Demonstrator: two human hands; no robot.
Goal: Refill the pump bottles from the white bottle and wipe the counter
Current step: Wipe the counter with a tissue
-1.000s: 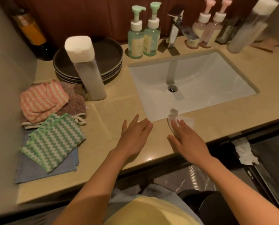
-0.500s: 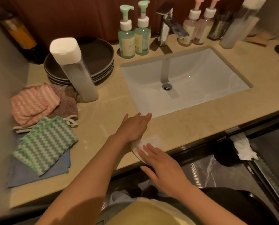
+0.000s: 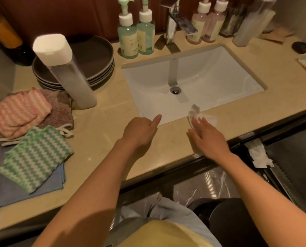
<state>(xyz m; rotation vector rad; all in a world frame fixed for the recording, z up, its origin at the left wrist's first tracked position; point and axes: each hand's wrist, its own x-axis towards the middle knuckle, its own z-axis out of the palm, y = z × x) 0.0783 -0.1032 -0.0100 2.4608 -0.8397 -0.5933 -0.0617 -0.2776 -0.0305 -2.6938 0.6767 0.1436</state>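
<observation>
I am pressing a crumpled white paper tissue point(image 3: 211, 119) under my flat, open-fingered right hand point(image 3: 209, 138), risking nudging it into the white sink point(image 3: 219, 72).

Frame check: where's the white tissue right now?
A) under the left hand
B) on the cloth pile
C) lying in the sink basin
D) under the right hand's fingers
D: the right hand presses the white tissue onto the counter at the front edge of the sink. The left hand holds nothing and has its index finger pointing out.
</observation>
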